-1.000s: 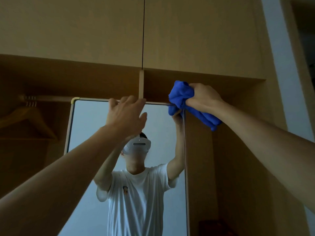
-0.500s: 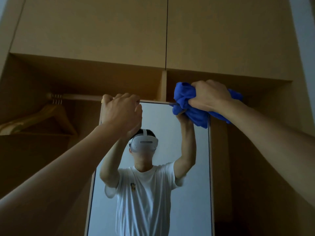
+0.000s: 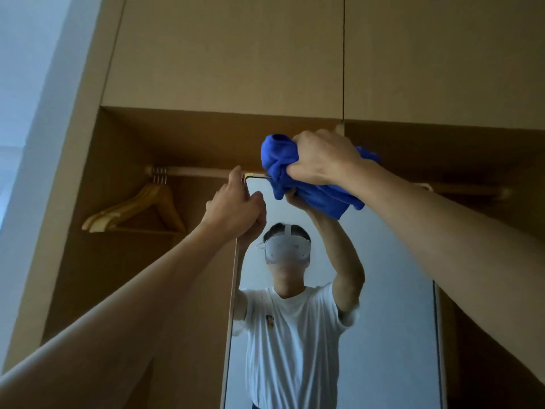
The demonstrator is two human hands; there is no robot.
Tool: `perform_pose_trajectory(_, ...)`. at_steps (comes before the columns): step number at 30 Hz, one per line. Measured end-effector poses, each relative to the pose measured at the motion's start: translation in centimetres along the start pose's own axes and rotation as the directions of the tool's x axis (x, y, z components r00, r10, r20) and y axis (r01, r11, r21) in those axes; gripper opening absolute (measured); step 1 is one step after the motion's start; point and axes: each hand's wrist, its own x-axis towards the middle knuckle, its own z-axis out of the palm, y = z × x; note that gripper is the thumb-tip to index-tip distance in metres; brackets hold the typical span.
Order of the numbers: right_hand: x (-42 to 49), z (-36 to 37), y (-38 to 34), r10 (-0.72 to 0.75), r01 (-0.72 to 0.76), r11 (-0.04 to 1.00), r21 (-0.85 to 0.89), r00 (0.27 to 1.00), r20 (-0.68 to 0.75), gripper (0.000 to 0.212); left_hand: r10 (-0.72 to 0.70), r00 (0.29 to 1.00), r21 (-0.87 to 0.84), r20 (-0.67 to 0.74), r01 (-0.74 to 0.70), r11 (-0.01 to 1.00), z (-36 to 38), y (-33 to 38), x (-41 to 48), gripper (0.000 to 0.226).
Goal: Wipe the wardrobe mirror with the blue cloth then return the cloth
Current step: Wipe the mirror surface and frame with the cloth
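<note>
Gripping the mirror [image 3: 392,290] at its upper left corner, the left hand [image 3: 233,208] has its fingers curled round the thin pale frame, thumb up beside the rounded corner. The right hand [image 3: 321,157] is clenched round the blue cloth [image 3: 318,199] and holds it against the mirror's top edge, just right of that corner.

The top edge sits close under the wooden rail [image 3: 200,172], and little room is left between the mirror and the recess ceiling above it. The cloth and the right forearm hide most of the top edge. The mirror's left edge runs straight down from the left hand and out of view at the bottom. Its right edge shows only below the forearm, with dark wardrobe interior beyond it. Left of the mirror lies an open hanging bay; a cluster of wooden hangers [image 3: 141,208] hangs at the rail's far end, well apart from the mirror. Below the cloth the glass is uncovered across its width and reflects the person with both arms raised.

The cloth is a vivid blue, soft and thick, crumpled into a loose wad. One bulging fold stands above the mirror's top edge left of the knuckles, and a larger flap hangs over the glass beneath the wrist. Closed upper doors [image 3: 224,54] span above the mirror.
</note>
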Motion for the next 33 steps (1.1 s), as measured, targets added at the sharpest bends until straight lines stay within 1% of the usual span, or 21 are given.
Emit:
perform_pose_trajectory(2, 0.6, 0.1, -1.1, -0.013, 0.013, 1.000, -0.008, 1.000, 0.014, 0.018, -0.015, 0.999, -0.067, 0.035, 0.017, 0.998, 0.1, -0.6, -0.4, 0.074)
perform_pose_trajectory(7, 1.5, 0.5, -3.6, -0.047, 0.046, 0.999, 0.003, 0.998, 0.041, 0.014, -0.041, 0.997, -0.151, 0.059, 0.049, 0.987, 0.3, -1.4, -0.8, 0.078)
perform_pose_trajectory(11, 1.4, 1.5, -5.5, -0.125, 0.125, 0.992, 0.019, 0.992, 0.034, 0.018, -0.013, 0.997, -0.196, 0.076, 0.028, 0.980, 0.2, -2.3, -1.3, 0.070)
perform_pose_trajectory(14, 0.0, 2.0, -6.1, -0.177, 0.178, 0.984, 0.029, 0.983, -0.048, 0.022, -0.012, 0.996, -0.294, 0.088, 0.037, 0.955, 0.4, -2.9, -2.6, 0.071)
perform_pose_trajectory(16, -1.5, 2.0, -6.2, -0.200, 0.207, 0.976, 0.069, 0.975, -0.102, 0.026, -0.046, 0.994, -0.423, 0.095, 0.082, 0.902, 0.7, -3.3, -3.6, 0.073)
perform_pose_trajectory(17, -2.5, 2.1, -6.3, -0.205, 0.217, 0.971, 0.100, 0.972, -0.115, 0.027, -0.060, 0.994, -0.476, 0.095, 0.098, 0.874, 0.9, -3.5, -4.0, 0.070)
perform_pose_trajectory(19, -4.6, 2.4, -6.4, -0.192, 0.213, 0.961, 0.178, 0.973, -0.130, 0.028, -0.050, 0.996, -0.484, 0.071, 0.078, 0.872, 0.9, -3.5, -5.0, 0.061)
perform_pose_trajectory(21, -7.3, 2.9, -6.4, -0.141, 0.174, 0.948, 0.265, 0.980, -0.140, 0.029, -0.036, 0.999, -0.442, 0.036, 0.048, 0.895, 0.9, -3.4, -6.3, 0.057)
perform_pose_trajectory(23, -10.2, 3.5, -6.0, -0.073, 0.111, 0.940, 0.322, 0.989, -0.130, 0.029, -0.031, 0.999, -0.409, 0.035, 0.043, 0.911, 0.8, -3.3, -7.8, 0.067)
perform_pose_trajectory(25, -13.1, 4.1, -5.3, 0.025, 0.000, 0.915, 0.404, 0.998, -0.056, 0.025, -0.042, 0.999, -0.327, 0.034, 0.051, 0.944, 0.9, -3.0, -9.6, 0.073)
perform_pose_trajectory(27, -15.7, 5.0, -4.7, 0.117, -0.140, 0.832, 0.537, 0.990, 0.077, 0.024, -0.032, 0.999, -0.254, 0.009, 0.033, 0.967, 1.7, -2.7, -11.5, 0.071)
perform_pose_trajectory(29, -18.4, 5.9, -4.2, 0.176, -0.262, 0.731, 0.630, 0.964, 0.197, 0.026, -0.017, 1.000, -0.225, 0.013, 0.019, 0.974, 2.8, -2.2, -13.4, 0.070)
perform_pose_trajectory(33, -23.4, 7.3, -3.1, 0.236, -0.380, 0.587, 0.715, 0.925, 0.298, 0.034, -0.001, 0.999, -0.245, 0.053, 0.014, 0.970, 5.2, -1.7, -17.2, 0.059)
